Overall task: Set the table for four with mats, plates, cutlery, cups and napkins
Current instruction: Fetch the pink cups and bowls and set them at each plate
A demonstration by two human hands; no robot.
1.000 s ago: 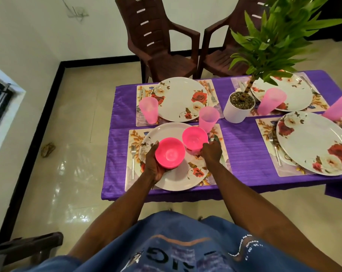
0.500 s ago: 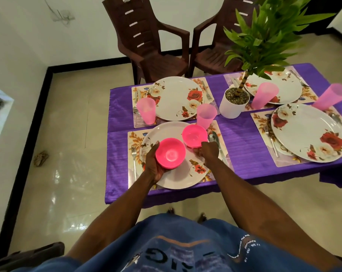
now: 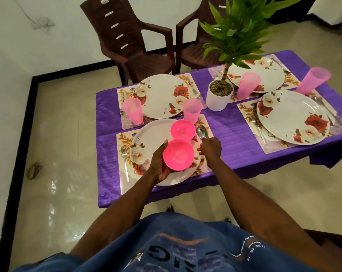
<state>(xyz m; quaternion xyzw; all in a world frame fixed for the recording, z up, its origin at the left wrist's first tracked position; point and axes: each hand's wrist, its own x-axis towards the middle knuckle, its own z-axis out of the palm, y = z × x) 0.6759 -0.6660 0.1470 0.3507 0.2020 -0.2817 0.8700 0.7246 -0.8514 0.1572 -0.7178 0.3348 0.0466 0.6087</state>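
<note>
Soft, even daylight; window glare on the glossy floor [image 3: 56, 179] (wide-angle bending at edges), slight blur.

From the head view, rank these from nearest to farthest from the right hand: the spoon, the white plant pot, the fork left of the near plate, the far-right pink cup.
1. Spoon: just beyond the right hand, at its fingertips.
2. Fork: across the near plate, on the mat's left edge.
3. Plant pot: mid-table, beyond and slightly right; too close to the fork to rank firmly.
4. Pink cup: far right edge, clearly farthest.
</note>
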